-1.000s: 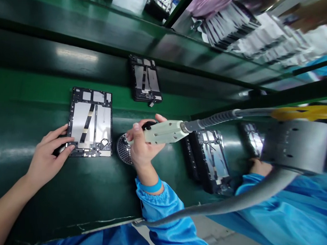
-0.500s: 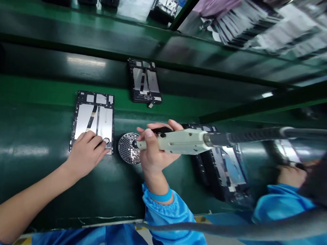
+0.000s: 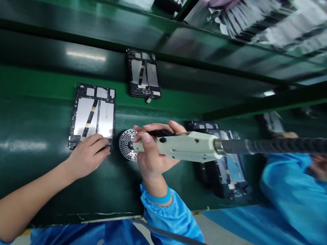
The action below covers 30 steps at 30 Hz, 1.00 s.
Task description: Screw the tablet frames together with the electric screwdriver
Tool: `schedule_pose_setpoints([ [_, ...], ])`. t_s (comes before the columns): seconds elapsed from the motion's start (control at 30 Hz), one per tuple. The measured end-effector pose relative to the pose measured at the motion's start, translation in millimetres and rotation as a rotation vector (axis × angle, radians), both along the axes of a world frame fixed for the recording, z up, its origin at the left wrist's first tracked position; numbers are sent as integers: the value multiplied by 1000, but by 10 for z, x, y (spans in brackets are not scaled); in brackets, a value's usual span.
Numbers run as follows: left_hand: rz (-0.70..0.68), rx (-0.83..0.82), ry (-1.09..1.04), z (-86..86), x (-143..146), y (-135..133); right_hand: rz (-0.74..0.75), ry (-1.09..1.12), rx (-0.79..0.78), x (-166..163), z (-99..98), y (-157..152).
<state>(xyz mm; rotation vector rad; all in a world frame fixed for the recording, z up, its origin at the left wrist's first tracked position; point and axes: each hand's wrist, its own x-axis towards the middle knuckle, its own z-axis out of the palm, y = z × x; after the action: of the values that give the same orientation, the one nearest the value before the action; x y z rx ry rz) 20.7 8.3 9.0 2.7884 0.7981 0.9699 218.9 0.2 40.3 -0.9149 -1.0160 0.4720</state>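
My left hand rests on the lower edge of an opened tablet, a black frame with silver panels and a slanting flat cable. Its fingers are bunched together, and anything between the tips is hidden. My right hand is wrapped round a pale green electric screwdriver, held lying sideways with its corded end to the right. The screwdriver's tip points down over a round perforated metal screw tray full of small holes, just right of the tablet. Whether the tip touches the tray, I cannot tell.
Another opened tablet lies at the back of the green bench. More tablets are stacked right of the screwdriver, partly behind it. A co-worker's blue sleeve is at the right. Overhead runs a shelf with parts; a grey cable crosses the front.
My left fingertips have shifted lower on the tablet's edge; the small silver piece beside them no longer shows. The screwdriver tip has moved slightly left over the tray. The co-worker's arm has shifted.
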Motion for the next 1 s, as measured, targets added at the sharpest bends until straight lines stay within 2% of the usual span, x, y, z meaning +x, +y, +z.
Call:
schedule_pose_setpoints([
  [0.13,77,-55,20,-59,19,-37,51,11,-12,-104,12,-27],
  [0.6,80,-26,7,-94,67,-56,10,-57,-105,-263,-47,-39],
  [1.0,80,-32,0,-106,97,-78,132,-108,-30,-221,-137,-23],
])
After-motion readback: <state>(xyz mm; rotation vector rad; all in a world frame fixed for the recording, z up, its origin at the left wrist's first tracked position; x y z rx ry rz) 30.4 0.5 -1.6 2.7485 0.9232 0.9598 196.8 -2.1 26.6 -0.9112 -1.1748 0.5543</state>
